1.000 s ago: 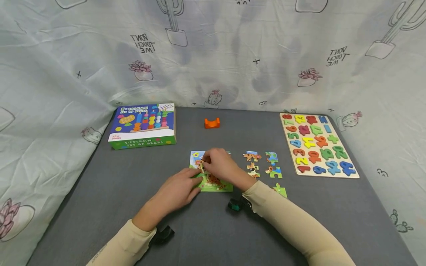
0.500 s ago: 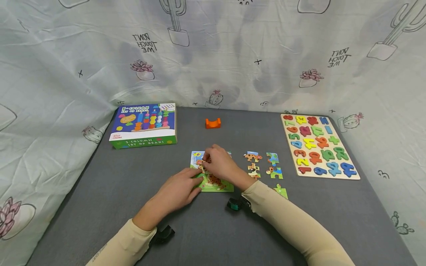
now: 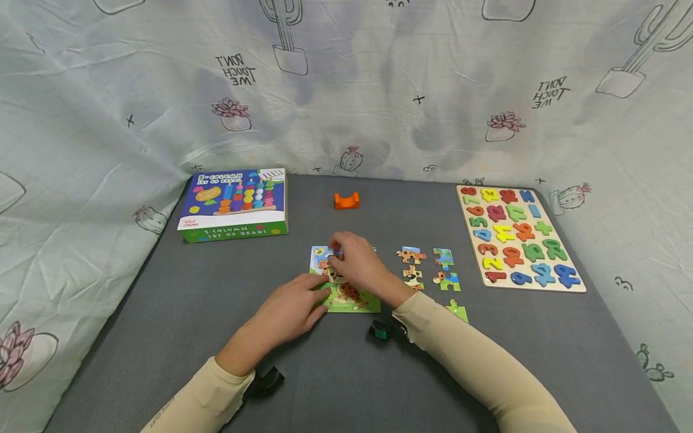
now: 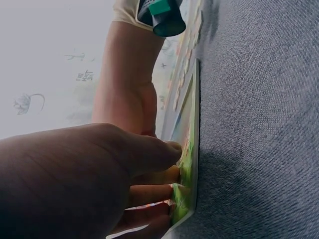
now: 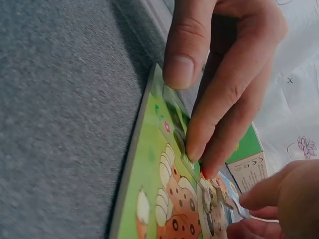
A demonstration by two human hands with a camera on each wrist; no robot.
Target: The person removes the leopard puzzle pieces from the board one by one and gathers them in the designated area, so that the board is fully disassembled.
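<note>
Leopard jigsaw puzzle (image 3: 346,294), flat, part-assembled

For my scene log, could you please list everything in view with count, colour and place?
puzzle board: one, green, centre, under both hands
loose puzzle pieces: about six, mixed colours, right of the board
number board: one, multicoloured, far right
toy box: one, blue and green, back left
orange block: one, back centre
table: grey
cloth backdrop: pale, cactus print
left hand: fingers pressing the board's near left edge
right hand: fingertips pressing the board's upper part
</note>
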